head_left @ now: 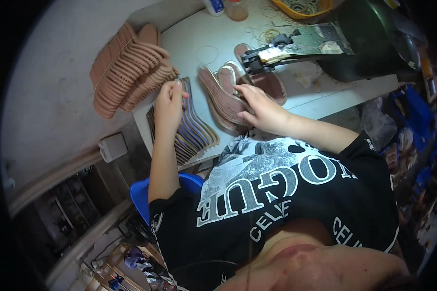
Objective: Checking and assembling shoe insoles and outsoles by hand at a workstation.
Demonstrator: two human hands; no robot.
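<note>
My left hand (169, 103) is raised over a fanned row of flat shoe insoles (195, 130) with tan edges and purple-grey faces, at the white table's left front corner. Its fingers pinch at something small near the top of that row; I cannot tell what. My right hand (258, 107) rests flat on a second fanned stack of brown insoles (222, 97) in the middle of the table, fingers spread over the stack's right end. A dark metal machine head (272, 53) sits just beyond that hand.
A large bundle of tan insoles (131, 68) lies off the white table (320, 92) to the left. Rubber bands (266, 35), two bottles (226, 7) and a yellow basket (301, 7) sit at the far edge. A blue stool (143, 194) shows below.
</note>
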